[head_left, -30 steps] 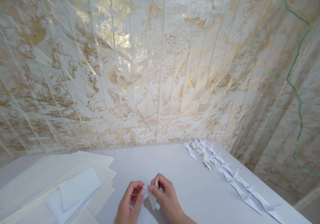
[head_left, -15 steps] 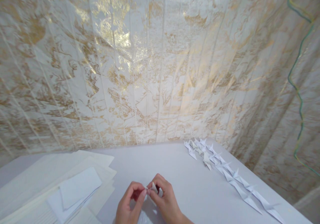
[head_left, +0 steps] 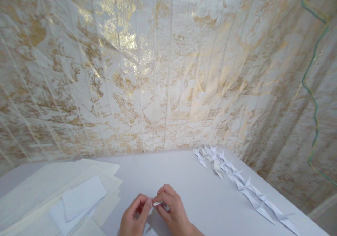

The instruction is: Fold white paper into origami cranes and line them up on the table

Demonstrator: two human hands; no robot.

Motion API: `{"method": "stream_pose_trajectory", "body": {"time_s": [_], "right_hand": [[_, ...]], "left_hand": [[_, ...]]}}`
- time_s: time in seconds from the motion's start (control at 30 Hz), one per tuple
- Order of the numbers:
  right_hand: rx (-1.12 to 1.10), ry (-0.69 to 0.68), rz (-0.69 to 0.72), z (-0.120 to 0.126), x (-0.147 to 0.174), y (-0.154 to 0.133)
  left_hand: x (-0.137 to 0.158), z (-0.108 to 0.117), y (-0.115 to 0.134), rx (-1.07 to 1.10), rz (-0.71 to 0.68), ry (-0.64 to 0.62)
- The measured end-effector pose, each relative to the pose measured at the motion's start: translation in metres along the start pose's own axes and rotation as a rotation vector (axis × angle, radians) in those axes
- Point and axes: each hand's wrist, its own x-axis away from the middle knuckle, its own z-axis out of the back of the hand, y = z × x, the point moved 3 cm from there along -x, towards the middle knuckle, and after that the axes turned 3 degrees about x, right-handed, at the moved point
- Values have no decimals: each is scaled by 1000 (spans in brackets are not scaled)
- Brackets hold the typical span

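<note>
Fingers [head_left: 145,212] of left hand [head_left: 131,217] and right hand [head_left: 174,208] pinched nearly closed on small folded white paper [head_left: 158,203] between them, probably two-handed for fold control. Folded paper birds [head_left: 240,186] right of fingers, likely parked aside; paper sheets [head_left: 60,178] left, likely for reach.

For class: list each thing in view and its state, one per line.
Held paper: folded, partly hidden
Left hand: curled, at held paper; grip unclear
Right hand: pinching held paper
Paper birds: folded, grouped
Small papers: stacked askew
Large sheets: flat, overlapping
Cord: hanging, wavy
</note>
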Motion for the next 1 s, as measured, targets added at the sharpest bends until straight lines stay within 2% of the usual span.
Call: {"method": "stream_pose_trajectory", "body": {"time_s": [0.4,0.73,0.87,1.0], "right_hand": [[-40,49,-47,1,-1,3],[8,93,86,6,-2,0],[-6,96,104,8,-3,-3],[-29,105,100,9,-4,-4]], "left_hand": [[-2,-2,3,211,132,-68],[-5,-9,-8,508,411,-186],[-5,-10,-8,581,460,-225],[-4,-12,-4,601,450,-268]]}}
